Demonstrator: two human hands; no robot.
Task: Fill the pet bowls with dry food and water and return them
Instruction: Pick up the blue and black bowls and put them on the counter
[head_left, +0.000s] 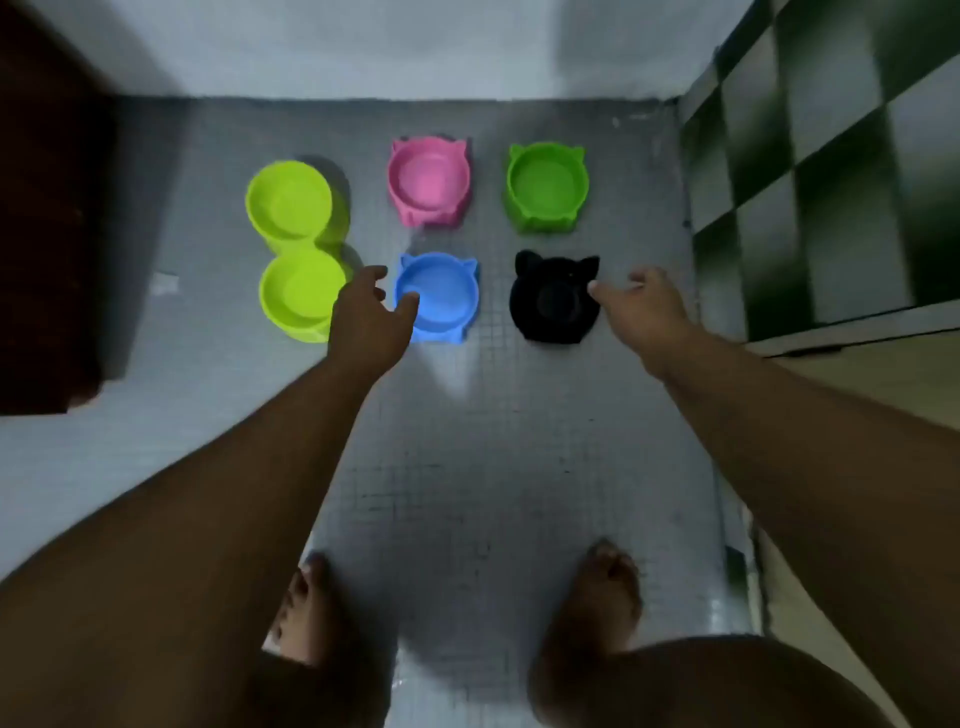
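Reaching down with both arms toward empty pet bowls on the tiled floor (493, 441). Left hand (366, 325) open, thumb over the near rim of the blue bowl (439, 299). Right hand (644, 306) open, fingertips touching the black bowl (553, 306). Beyond: pink bowl (428, 179), green bowl (546, 184). Left of the left hand: lime double bowl (298, 249). Wet-looking tiles risk slipping.

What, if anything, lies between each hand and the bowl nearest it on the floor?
Nothing visible does. The left hand is at the near-left rim of the blue bowl, with its fingers spread. The right hand is at the right edge of the black bowl. Only bare tiled floor surrounds them.
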